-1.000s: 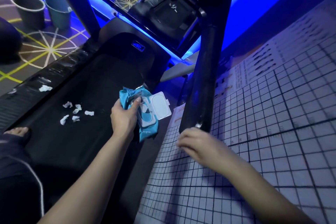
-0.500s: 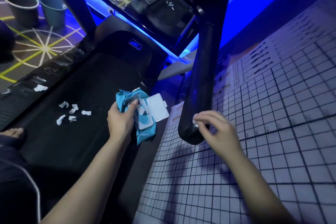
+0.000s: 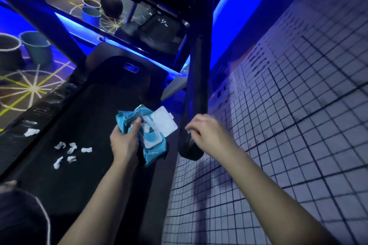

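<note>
1. Since a second ago, the right hand [image 3: 207, 135] has lifted off the gridded mat [image 3: 278, 145] and come across to the lower end of the handrail [image 3: 196, 89].
2. Below, the treadmill belt [image 3: 89, 115] runs dark. The wipes pack [image 3: 156, 152] is held above its right edge, not resting on it.
3. That pack is light, soft, crumpled film, probably slick. It will buckle if squeezed, so the body beside the stiff plastic frame is the place to hold it.
4. The left hand [image 3: 123, 143] is wrapped round the pack's left side, with the thumb laid by the opening.
5. The right hand's fingers are curled. A pale speck at their tips may be a bit of tissue, but I cannot tell whether they pinch anything.
6. The lid [image 3: 165, 125] stands flipped open to the right.
7. A wipe [image 3: 147, 129] shows in the opening. It should be limp and damp, so pinch its tip.
8. White scraps [image 3: 69, 148] lie on the belt to the left.
</note>
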Action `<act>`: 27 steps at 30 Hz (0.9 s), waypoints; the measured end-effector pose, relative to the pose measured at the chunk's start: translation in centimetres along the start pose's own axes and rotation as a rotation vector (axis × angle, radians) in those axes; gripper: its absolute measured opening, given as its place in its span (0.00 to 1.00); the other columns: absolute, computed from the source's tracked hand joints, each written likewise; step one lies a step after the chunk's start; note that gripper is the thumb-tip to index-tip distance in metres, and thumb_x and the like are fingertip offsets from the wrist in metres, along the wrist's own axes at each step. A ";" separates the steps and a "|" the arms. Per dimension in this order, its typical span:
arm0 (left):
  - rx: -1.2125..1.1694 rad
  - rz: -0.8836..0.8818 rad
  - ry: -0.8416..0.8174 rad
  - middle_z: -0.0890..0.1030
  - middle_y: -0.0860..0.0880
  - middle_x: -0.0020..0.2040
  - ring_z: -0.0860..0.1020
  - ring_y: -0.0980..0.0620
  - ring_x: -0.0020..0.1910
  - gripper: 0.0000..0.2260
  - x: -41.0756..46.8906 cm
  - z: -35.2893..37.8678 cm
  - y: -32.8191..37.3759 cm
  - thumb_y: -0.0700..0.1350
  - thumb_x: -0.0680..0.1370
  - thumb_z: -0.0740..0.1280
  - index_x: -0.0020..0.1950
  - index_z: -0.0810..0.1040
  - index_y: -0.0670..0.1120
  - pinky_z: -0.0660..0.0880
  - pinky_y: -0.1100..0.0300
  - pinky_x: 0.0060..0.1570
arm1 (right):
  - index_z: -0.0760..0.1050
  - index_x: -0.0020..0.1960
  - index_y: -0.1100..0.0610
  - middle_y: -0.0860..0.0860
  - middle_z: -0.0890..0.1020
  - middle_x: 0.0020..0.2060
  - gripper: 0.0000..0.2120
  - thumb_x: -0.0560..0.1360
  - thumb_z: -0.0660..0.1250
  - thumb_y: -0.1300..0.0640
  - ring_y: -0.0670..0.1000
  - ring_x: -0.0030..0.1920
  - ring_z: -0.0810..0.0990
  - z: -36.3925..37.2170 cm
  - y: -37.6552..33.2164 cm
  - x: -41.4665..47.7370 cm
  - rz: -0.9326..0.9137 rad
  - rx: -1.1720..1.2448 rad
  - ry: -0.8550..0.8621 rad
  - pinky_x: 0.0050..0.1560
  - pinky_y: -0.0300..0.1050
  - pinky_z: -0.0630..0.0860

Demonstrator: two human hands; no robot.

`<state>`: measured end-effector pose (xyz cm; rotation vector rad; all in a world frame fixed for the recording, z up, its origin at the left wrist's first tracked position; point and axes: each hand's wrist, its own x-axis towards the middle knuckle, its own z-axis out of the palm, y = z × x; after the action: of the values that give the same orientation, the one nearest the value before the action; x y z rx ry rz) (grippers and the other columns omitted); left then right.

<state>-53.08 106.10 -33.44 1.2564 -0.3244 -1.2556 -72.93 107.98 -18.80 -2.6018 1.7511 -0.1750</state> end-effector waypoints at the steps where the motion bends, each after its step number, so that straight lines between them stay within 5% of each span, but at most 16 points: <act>1: 0.004 -0.003 -0.006 0.88 0.48 0.51 0.87 0.47 0.50 0.12 0.2 -0.1 -0.1 0.49 0.78 0.78 0.58 0.85 0.47 0.84 0.52 0.53 | 0.85 0.50 0.54 0.46 0.82 0.47 0.09 0.76 0.67 0.61 0.49 0.51 0.77 -0.5 -0.5 -0.5 -0.038 0.017 -0.065 0.53 0.51 0.77; 5: 0.032 -0.018 -0.009 0.89 0.49 0.50 0.88 0.47 0.50 0.12 0.0 -0.4 -0.5 0.51 0.76 0.79 0.56 0.86 0.49 0.84 0.42 0.58 | 0.86 0.49 0.52 0.46 0.82 0.44 0.08 0.74 0.71 0.59 0.44 0.45 0.79 -2.2 -1.7 0.9 -0.052 0.209 -0.319 0.49 0.41 0.76; 10: 0.034 -0.028 -0.009 0.89 0.48 0.50 0.88 0.47 0.50 0.11 -0.1 -0.8 -0.7 0.50 0.77 0.79 0.57 0.85 0.48 0.84 0.41 0.58 | 0.84 0.45 0.52 0.48 0.83 0.44 0.09 0.75 0.67 0.63 0.53 0.47 0.82 -0.6 1.1 7.3 0.100 0.143 -0.028 0.50 0.50 0.79; 14: 0.043 -0.039 -0.015 0.89 0.48 0.50 0.87 0.46 0.51 0.12 0.1 -1.2 -0.7 0.50 0.77 0.79 0.57 0.85 0.47 0.83 0.42 0.58 | 0.80 0.42 0.45 0.48 0.82 0.48 0.13 0.77 0.64 0.61 0.57 0.49 0.82 0.5 2.5 9.1 0.165 -0.132 -0.270 0.48 0.49 0.79; 20: 0.054 -0.038 -0.020 0.89 0.50 0.49 0.88 0.47 0.50 0.11 0.9 -2.2 -0.9 0.52 0.76 0.79 0.55 0.85 0.50 0.84 0.40 0.57 | 0.85 0.45 0.46 0.43 0.85 0.40 0.12 0.73 0.68 0.61 0.46 0.42 0.83 -2.2 -1.7 6.0 0.089 -0.176 -0.534 0.49 0.45 0.81; 24: 0.025 -0.031 -0.012 0.89 0.49 0.49 0.88 0.46 0.50 0.09 1.2 -3.2 -0.8 0.49 0.78 0.78 0.55 0.85 0.48 0.83 0.39 0.57 | 0.86 0.44 0.46 0.37 0.84 0.36 0.07 0.72 0.74 0.58 0.38 0.42 0.81 -4.9 -4.2 5.7 0.026 -0.042 -0.802 0.47 0.39 0.77; 27: 0.015 -0.033 -0.001 0.89 0.49 0.48 0.88 0.46 0.50 0.08 1.5 -4.3 -0.7 0.49 0.78 0.78 0.55 0.85 0.49 0.83 0.39 0.57 | 0.86 0.46 0.50 0.42 0.86 0.40 0.05 0.71 0.79 0.56 0.40 0.44 0.83 -6.0 -2.6 8.4 0.113 0.312 -0.608 0.48 0.35 0.76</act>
<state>-49.58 107.24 -36.22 1.2788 -0.3152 -1.2837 -67.96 101.62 -11.86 -2.0341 1.4939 0.2900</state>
